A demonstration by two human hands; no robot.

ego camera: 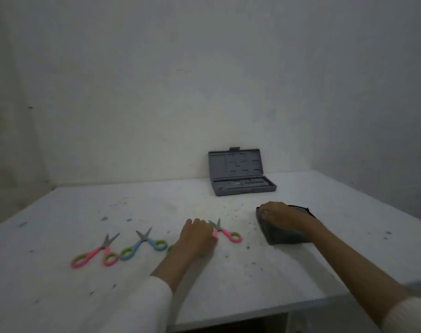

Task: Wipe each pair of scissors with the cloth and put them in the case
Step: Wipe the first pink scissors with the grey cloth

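Observation:
Three pairs of scissors lie open in a row on the white table (300, 272): a pink pair (96, 253) at the left, a blue pair (142, 243) in the middle and another pink pair (226, 233) to the right. My left hand (197, 239) lies over the left handle of that right pink pair, its fingers curled on it. A green bit (170, 248) peeks out at the hand's left edge. My right hand (279, 216) lies on a dark folded cloth (284, 234), fingers bent over its far left corner. A grey case (240, 174) stands open at the back.
The table is speckled with dark crumbs, mostly between the scissors and the case. Walls close it in at the back and right. Its front edge runs just below my forearms, and my white sleeves show at the bottom.

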